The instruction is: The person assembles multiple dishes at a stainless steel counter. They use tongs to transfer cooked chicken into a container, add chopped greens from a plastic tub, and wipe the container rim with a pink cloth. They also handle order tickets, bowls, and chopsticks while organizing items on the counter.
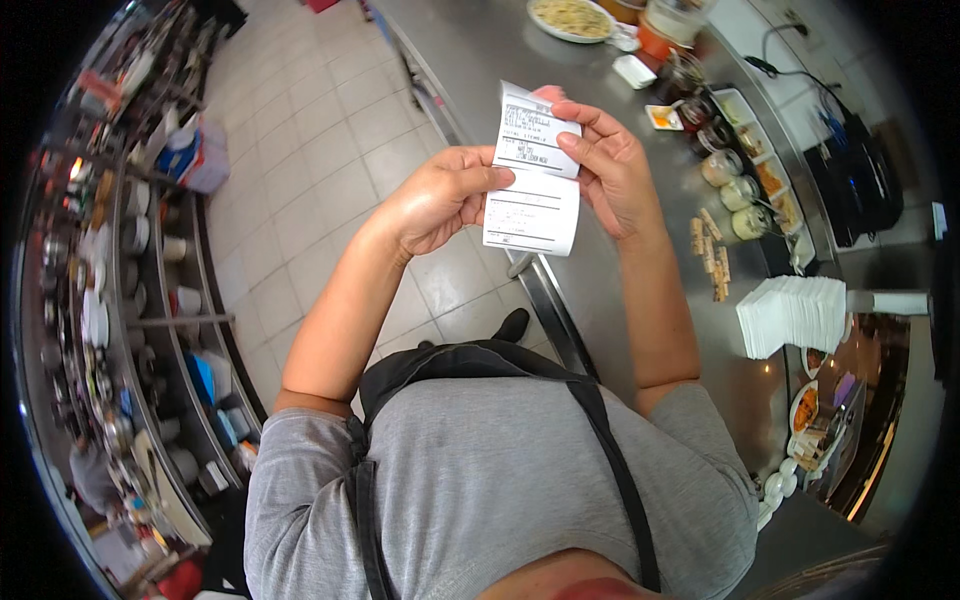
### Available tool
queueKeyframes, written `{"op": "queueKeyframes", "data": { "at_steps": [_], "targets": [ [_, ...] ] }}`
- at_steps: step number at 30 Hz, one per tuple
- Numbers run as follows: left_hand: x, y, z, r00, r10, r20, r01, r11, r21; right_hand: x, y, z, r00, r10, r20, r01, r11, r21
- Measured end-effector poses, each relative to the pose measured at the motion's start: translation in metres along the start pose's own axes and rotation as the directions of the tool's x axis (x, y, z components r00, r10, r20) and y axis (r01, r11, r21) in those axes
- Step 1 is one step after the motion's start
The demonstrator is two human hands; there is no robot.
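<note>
Two printed paper slips, one above the other, are held up in front of me between both hands. The upper slip [529,135] is curled at its top and bears printed writing; the lower slip [529,214] also bears writing and curves at its right edge. My left hand [450,196] pinches their left edge, thumb on the paper's face. My right hand [606,161] grips the upper slip's right edge between thumb and fingers, its other fingers partly behind the paper. Behind the right hand lies the stainless steel counter [600,300].
Glass jars [739,193], wooden clothespins [711,251] and a stack of white napkins [793,315] stand along the counter's right side. At its far end is a plate of food [571,18]. Metal shelves [176,322] with kitchenware line the left, across a tiled floor [300,150].
</note>
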State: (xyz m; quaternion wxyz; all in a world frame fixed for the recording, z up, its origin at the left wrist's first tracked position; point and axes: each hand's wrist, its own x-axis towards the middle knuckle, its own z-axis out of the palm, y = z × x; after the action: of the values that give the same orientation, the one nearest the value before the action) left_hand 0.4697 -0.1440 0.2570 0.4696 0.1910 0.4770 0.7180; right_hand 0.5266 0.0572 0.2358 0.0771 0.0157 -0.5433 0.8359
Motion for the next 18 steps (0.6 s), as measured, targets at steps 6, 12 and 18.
{"op": "queueKeyframes", "data": {
  "at_steps": [6, 12, 18],
  "targets": [
    [-0.109, -0.012, -0.024, 0.984, 0.107, -0.143, -0.121, 0.989, -0.088, -0.015, 0.022, 0.102, 0.987, -0.021, 0.161, 0.017, 1.000, 0.024],
    [-0.263, -0.022, -0.039, 0.935, 0.247, -0.255, -0.277, 0.957, -0.086, -0.050, 0.073, 0.229, 0.959, -0.009, 0.284, 0.007, 1.000, 0.008],
    [-0.411, -0.041, -0.052, 0.848, 0.323, -0.421, -0.354, 0.935, 0.005, -0.095, 0.122, 0.359, 0.909, 0.042, 0.415, -0.059, 0.998, 0.030]
  ]
}}
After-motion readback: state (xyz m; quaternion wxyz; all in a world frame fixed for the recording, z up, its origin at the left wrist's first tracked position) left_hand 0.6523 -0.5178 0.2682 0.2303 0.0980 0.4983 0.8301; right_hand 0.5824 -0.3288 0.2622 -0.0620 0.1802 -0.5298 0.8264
